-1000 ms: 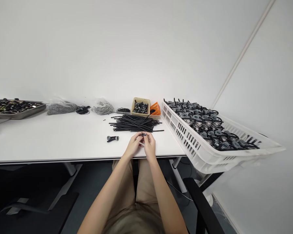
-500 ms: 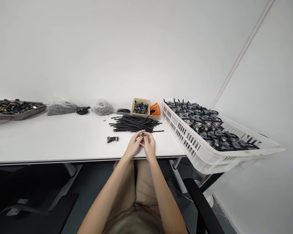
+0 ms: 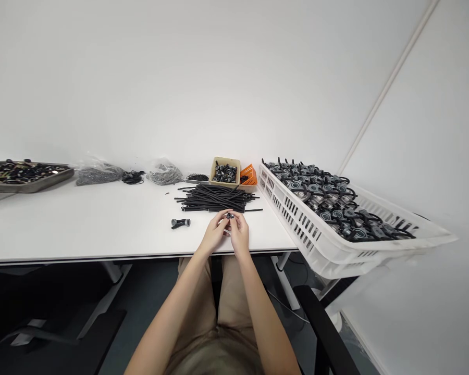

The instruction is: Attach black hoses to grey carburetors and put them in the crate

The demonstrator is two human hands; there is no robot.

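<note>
My left hand and my right hand meet over the near edge of the white table, fingers pinched together on a small dark metal part held between them. Just beyond the hands lies a pile of black tubes. A single grey-and-black fitting rests on the table to the left of my left hand.
A beige box of dark parts and an orange basket stand behind the tubes. A white crate of grey assemblies sits at the right. Plastic bags and a grey tray lie far left. A chair arm is below.
</note>
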